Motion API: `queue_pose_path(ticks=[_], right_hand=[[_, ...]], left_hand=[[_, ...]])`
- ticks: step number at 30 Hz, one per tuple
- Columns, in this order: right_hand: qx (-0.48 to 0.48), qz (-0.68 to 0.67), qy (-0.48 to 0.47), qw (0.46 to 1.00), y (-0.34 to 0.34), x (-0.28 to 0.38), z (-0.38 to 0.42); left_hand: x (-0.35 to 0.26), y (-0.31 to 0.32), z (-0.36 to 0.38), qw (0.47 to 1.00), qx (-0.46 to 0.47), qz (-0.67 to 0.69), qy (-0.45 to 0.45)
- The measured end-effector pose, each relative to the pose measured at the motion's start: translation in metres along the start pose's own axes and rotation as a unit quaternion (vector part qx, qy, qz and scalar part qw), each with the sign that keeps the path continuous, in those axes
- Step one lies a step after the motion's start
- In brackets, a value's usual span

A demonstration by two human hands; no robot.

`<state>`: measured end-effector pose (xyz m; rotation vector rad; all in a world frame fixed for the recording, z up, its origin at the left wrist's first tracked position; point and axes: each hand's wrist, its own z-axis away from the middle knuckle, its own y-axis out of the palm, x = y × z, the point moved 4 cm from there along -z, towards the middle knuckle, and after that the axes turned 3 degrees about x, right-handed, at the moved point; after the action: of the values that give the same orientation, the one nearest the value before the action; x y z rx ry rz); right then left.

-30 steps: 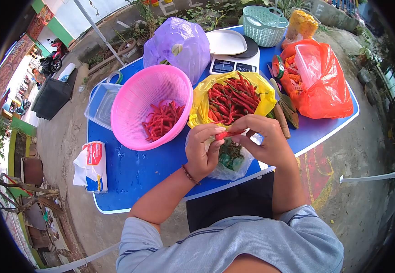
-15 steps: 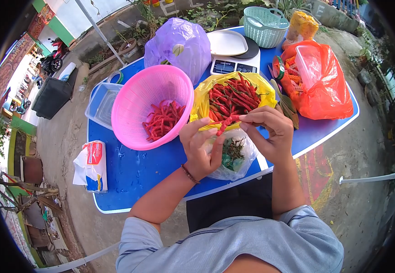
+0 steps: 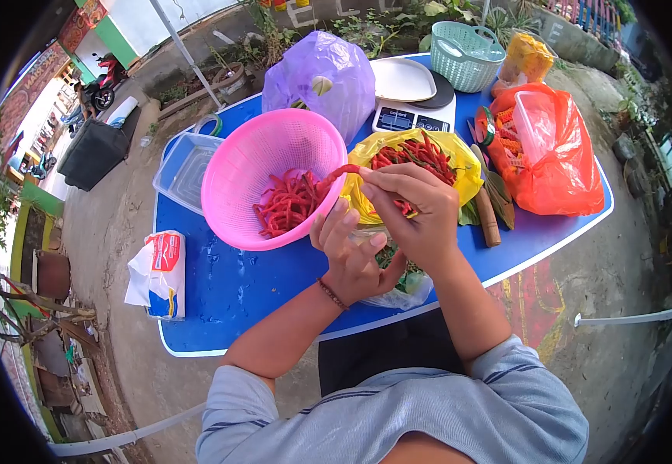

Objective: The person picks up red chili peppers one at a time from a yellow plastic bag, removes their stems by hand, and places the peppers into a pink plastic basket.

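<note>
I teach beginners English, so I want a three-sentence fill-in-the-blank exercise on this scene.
The right hand pinches a slim red chilli at the rim of the round plastic basket coloured ____.
A dark beaded bracelet circles the ____ wrist.
More red chillies lie in the open plastic bag coloured ____.
Missing words: pink; left; yellow.

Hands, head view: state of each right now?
Left hand: loosely curled; can't tell whether it holds anything.
Right hand: closed, holding a slender, wrinkled red chilli.
</note>
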<state>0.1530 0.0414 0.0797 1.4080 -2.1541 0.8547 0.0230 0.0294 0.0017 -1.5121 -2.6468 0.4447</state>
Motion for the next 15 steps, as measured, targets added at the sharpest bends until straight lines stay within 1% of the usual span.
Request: queue_pose_path(ticks=[4, 7, 10, 11, 14, 15], right_hand=[[0.009, 0.0, -0.014, 1.0, 0.015, 0.001, -0.01], [0.066, 0.01, -0.009, 0.998, 0.016, -0.002, -0.014], [0.056, 0.034, 0.049, 0.997, 0.0, -0.01, -0.014], [0.043, 0.055, 0.035, 0.997, -0.005, -0.014, -0.012], [0.026, 0.06, 0.103, 0.993, -0.017, -0.027, 0.0], [0.009, 0.048, 0.116, 0.992, -0.019, -0.029, 0.002]], left_hand=[[0.0, 0.001, -0.001, 1.0, 0.001, 0.003, -0.01], [0.001, 0.005, 0.002, 1.0, 0.009, 0.006, -0.016], [0.002, 0.005, 0.0, 0.999, 0.026, -0.004, -0.021], [0.002, 0.005, 0.0, 0.999, 0.033, -0.009, -0.023], [0.003, 0.011, 0.002, 0.996, 0.037, 0.072, -0.023], [0.002, 0.012, 0.002, 0.995, 0.062, 0.073, -0.018]])
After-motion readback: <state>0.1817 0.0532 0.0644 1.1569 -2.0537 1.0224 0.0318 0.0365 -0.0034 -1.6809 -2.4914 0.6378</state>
